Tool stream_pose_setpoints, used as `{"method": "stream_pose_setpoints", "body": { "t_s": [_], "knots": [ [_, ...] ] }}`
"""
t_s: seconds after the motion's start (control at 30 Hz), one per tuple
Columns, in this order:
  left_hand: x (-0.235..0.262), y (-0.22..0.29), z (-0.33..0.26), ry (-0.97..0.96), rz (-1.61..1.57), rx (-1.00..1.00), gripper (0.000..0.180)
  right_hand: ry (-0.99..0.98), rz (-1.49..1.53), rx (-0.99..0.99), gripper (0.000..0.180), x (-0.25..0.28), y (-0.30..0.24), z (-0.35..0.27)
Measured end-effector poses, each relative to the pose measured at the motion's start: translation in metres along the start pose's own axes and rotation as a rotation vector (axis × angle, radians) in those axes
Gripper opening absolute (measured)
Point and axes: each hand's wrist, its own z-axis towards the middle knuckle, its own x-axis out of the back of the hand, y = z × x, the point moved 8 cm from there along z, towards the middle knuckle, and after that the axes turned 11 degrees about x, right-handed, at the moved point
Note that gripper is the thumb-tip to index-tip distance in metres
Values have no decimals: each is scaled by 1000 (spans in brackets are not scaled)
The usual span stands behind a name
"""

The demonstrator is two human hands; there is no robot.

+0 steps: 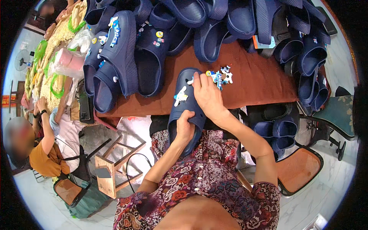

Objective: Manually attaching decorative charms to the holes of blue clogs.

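Note:
A navy blue clog (184, 99) is tilted at the table's front edge, its toe pointing away from me. My left hand (185, 128) grips it at the foot opening, thumb inside. A white cartoon charm (180, 96) is fixed on its upper. My right hand (207, 94) has its fingers closed together over the toe, pressing at a small white shoe charm (190, 81) that the fingertips partly cover. Right beside that hand, several loose charms (225, 75) in white, blue and yellow lie on the brown cloth (253, 86).
Navy clogs (209, 38) are heaped along the table's far side; decorated ones (119, 53) stand at left. More clogs (281, 134) sit below the table at right, near a brown-seated chair (301, 170). A wooden stool (111, 168) stands at lower left. Another person (48, 138) works at the left table.

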Motion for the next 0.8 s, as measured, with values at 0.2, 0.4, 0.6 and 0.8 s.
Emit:
{"method": "stream_pose_setpoints", "body": {
  "t_s": [0.2, 0.4, 0.6, 0.8],
  "knots": [
    [-2, 3, 0, 10, 32, -27, 38, -20, -16, 107, 28, -2, 10, 6],
    [12, -6, -7, 130, -57, -8, 16, 97, 322, -110, 25, 2, 70, -8],
    [13, -6, -3, 54, -50, -52, 22, 34, 73, -216, 33, -18, 126, -33],
    [-23, 17, -29, 32, -77, -179, 50, 39, 101, -194, 28, -19, 124, -37]
  ]
}}
